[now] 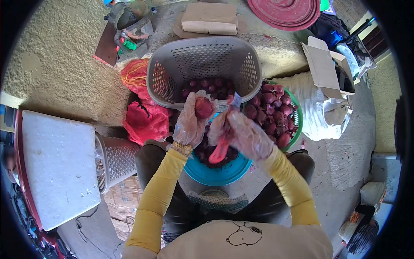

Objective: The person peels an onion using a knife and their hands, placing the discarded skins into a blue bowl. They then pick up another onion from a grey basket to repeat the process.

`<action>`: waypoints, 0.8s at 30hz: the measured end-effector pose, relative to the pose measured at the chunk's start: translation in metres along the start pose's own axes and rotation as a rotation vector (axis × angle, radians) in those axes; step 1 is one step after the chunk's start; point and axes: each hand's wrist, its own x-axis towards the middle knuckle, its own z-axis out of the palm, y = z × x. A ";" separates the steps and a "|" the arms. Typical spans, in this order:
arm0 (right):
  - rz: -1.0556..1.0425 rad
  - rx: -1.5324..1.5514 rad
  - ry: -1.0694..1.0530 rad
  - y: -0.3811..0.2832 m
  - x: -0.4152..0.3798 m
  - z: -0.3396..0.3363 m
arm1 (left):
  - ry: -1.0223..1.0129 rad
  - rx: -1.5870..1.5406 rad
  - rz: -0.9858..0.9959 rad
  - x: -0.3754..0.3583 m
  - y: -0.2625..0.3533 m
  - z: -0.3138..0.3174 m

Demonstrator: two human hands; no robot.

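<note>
Left hand (190,122), fingers curled, cups a red onion (203,107) near twelve o'clock, beyond a blue basin (217,179); right hand (251,134) grips a blurred, apparently red-handled knife (220,151), best angled away from the cupping fingers

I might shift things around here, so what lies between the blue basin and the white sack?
In the head view, a green basket of red onions lies between them, its left side partly behind the right hand.
</note>
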 end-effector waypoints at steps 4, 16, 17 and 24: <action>-0.103 0.609 0.079 -0.034 -0.017 0.093 | -0.043 0.018 0.092 -0.005 -0.003 0.001; -0.652 2.205 -0.484 -0.188 -0.005 0.256 | -0.084 -0.427 -0.172 0.005 -0.012 0.003; -0.649 2.209 -0.487 -0.183 -0.001 0.269 | -0.083 -0.414 -0.164 0.004 -0.010 0.004; -0.332 2.209 -0.338 -0.180 -0.032 0.221 | -0.035 -0.381 -0.179 0.004 -0.003 0.005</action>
